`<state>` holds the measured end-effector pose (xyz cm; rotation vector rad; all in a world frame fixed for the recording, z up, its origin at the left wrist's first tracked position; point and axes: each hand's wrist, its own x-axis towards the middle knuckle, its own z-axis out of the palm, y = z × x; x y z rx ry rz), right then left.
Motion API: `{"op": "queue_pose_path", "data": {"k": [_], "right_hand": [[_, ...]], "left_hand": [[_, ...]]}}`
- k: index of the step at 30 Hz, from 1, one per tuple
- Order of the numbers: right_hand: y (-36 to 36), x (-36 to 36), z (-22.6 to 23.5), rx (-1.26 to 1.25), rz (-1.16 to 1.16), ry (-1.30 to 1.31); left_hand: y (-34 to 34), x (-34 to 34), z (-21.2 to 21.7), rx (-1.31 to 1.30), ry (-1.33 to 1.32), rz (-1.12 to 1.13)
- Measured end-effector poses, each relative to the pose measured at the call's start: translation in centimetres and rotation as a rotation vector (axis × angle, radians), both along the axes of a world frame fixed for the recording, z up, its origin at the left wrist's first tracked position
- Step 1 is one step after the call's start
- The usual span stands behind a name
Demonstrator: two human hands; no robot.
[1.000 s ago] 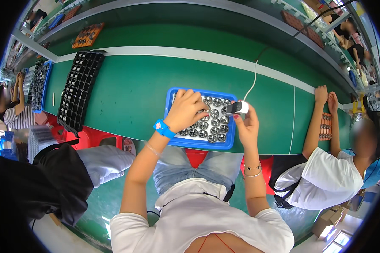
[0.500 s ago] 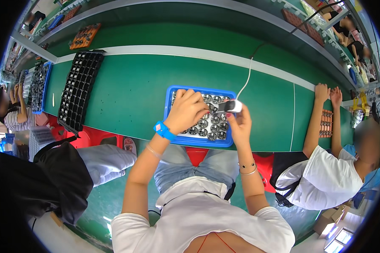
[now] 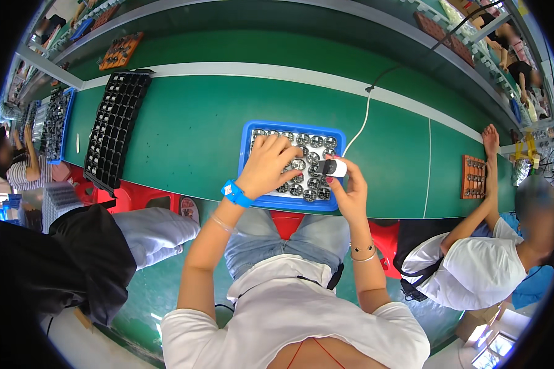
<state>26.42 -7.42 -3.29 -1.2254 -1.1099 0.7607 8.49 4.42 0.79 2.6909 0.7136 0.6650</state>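
Here in the head view, the action centres on the blue tray, sitting on the green counter straight in front of the person, with rows of round metal parts inside. The left hand reaches across the tray's left half, thumb and forefinger at one part, though whether those fingers actually pinch it I cannot tell. Over on the right, the right hand has its fingers clamped on a white-and-black handheld device, held above the tray's right side, its dark end pointing left toward the parts, a white cable trailing off up the counter. My call on the step in hand: the device is being worked part by part, the left hand tending the pieces. The next move, I'd judge, calls for a steady right grip, that dark end lined up with a single part, and left fingers clear of its neighbours.
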Motion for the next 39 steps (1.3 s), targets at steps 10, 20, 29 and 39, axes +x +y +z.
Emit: {"op": "queue_pose_path", "data": {"k": [10,20,29,39], "right_hand": [[0.5,-0.7,0.0,-0.014,-0.021,-0.114],[-0.5,-0.7,1.0,0.133,-0.147,0.367],[-4.3,-0.5,2.9,-0.041,-0.076,-0.004],[-4.1,-1.4,4.1,-0.003,-0.043,-0.332]], "left_hand": [[-1.0,0.1,0.3,0.012,-0.126,-0.045],[-1.0,-0.4,-0.3,0.035,-0.037,-0.018],[-3.9,-0.6,3.4,-0.005,-0.021,-0.019],[-5.3,-0.6,4.0,0.016,-0.114,-0.038]]}}
